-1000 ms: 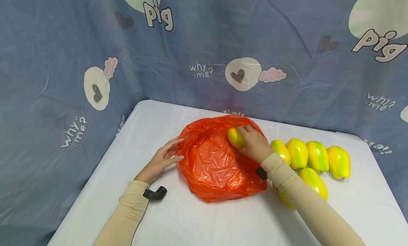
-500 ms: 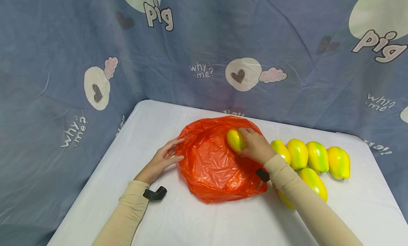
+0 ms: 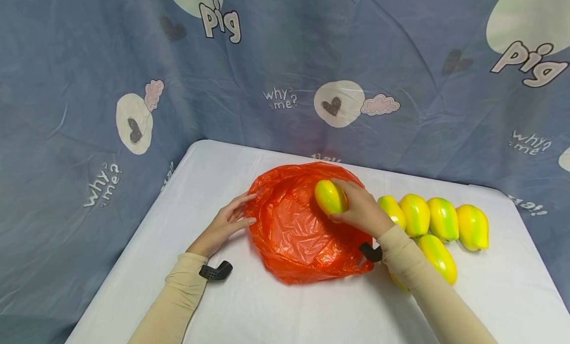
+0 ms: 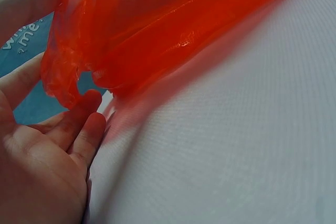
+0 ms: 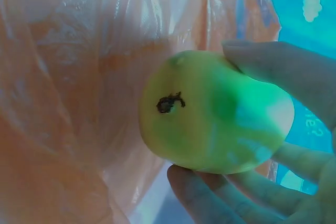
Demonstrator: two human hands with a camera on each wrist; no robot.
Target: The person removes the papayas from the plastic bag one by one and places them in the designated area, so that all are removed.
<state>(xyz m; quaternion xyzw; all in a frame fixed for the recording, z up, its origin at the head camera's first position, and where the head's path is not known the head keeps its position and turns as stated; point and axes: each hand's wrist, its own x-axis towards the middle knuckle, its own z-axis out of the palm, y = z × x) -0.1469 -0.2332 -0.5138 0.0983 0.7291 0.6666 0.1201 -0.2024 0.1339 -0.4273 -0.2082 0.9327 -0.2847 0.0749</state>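
In the head view a red plastic bag [image 3: 296, 225] lies spread with its mouth facing up. A yellow-green mango [image 3: 330, 197] is over the right part of that mouth, gripped by my right hand [image 3: 362, 208] between thumb and fingers. The right wrist view shows a dark stem scar on this mango [image 5: 210, 114], with crumpled plastic behind it. My left hand [image 3: 224, 224] touches the bag's left rim with its fingers and thumb spread. In the left wrist view the bag [image 4: 157, 40] drapes against the fingertips.
Several more mangoes [image 3: 415, 215] are grouped on the white table [image 3: 249, 314] right of the bag, some partly hidden by the right forearm [image 3: 427, 284]. A blue printed curtain [image 3: 285, 52] hangs behind the table and along its left side.
My right hand has shifted slightly toward me and turned, so more of the mango shows. The right wrist has moved a little to the right. The left hand has stayed put.
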